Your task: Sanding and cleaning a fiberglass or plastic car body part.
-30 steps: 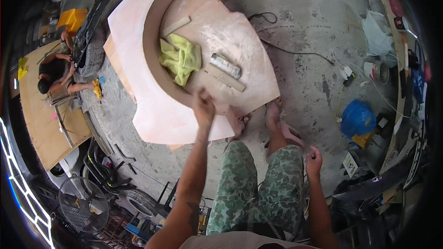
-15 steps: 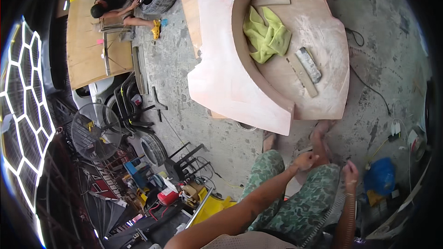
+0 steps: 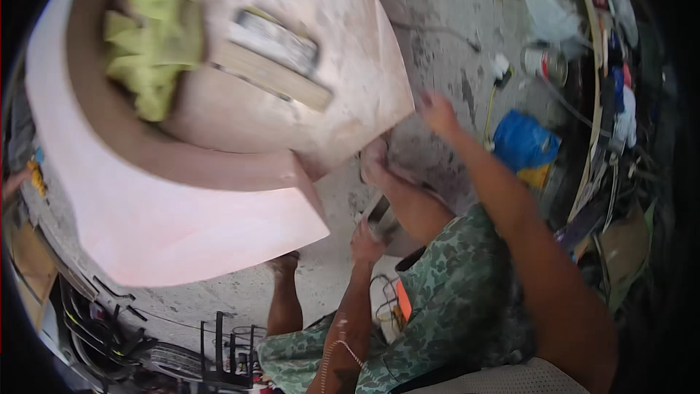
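My left hand (image 3: pixel 367 242) reaches down between my legs, next to a greyish container (image 3: pixel 397 241) with a dark opening; blur hides its fingers. My right hand (image 3: pixel 440 115) is stretched forward above the floor, beside the corner of a large pale pink moulded form (image 3: pixel 197 222). Its fingers look loosely apart and hold nothing that I can see. On the form's dusty recessed face lie a crumpled yellow-green cloth (image 3: pixel 164 44), a whitish dust-covered block (image 3: pixel 277 42) and a flat wooden strip (image 3: pixel 273 76), side by side.
A blue bag (image 3: pixel 525 138) lies on the concrete floor (image 3: pixel 445 22) at the right, near a jar (image 3: pixel 547 64) and a clear plastic bag (image 3: pixel 550 11). A dark cable (image 3: pixel 437 31) crosses the floor. Black metal frames (image 3: pixel 226 354) stand at the lower left.
My view has swung right, so the form sits further left and lower. My left hand has moved down beside the container; my right hand has stretched forward toward the form's corner.
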`<state>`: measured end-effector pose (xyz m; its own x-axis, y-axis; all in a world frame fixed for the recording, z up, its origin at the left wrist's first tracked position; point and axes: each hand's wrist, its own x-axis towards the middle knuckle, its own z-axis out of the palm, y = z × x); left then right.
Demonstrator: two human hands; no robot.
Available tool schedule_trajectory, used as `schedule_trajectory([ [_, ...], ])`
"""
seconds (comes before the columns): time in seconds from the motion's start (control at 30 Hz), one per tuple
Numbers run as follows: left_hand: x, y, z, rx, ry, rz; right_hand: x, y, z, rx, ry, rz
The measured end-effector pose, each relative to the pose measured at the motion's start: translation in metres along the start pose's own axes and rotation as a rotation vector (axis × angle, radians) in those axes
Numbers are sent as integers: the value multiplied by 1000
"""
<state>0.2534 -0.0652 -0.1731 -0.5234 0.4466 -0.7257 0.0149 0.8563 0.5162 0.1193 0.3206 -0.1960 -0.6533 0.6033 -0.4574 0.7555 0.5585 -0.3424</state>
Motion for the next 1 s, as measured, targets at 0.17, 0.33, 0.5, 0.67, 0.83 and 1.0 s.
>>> schedule_trajectory([
  [0.17, 55, -2, 86, -122, -644, -193, 113, -36, 71, 388, 40, 61],
  [0.33, 35, -113, 79, 25, -481, 430, 117, -114, 125, 654, 118, -8],
  [0.5, 43, -53, -14, 103, -814, 97, 119, -71, 148, 689, 242, 179],
  [0.67, 25, -147, -59, 510, -694, 88, 183, -124, 120, 427, 279, -89],
  [0.83, 22, -159, -42, 346, -687, 170, 218, -126, 122, 65, 110, 145],
  [1.0, 23, -140, -63, 409, -760, -33, 213, -194, 127, 288, 256, 8],
])
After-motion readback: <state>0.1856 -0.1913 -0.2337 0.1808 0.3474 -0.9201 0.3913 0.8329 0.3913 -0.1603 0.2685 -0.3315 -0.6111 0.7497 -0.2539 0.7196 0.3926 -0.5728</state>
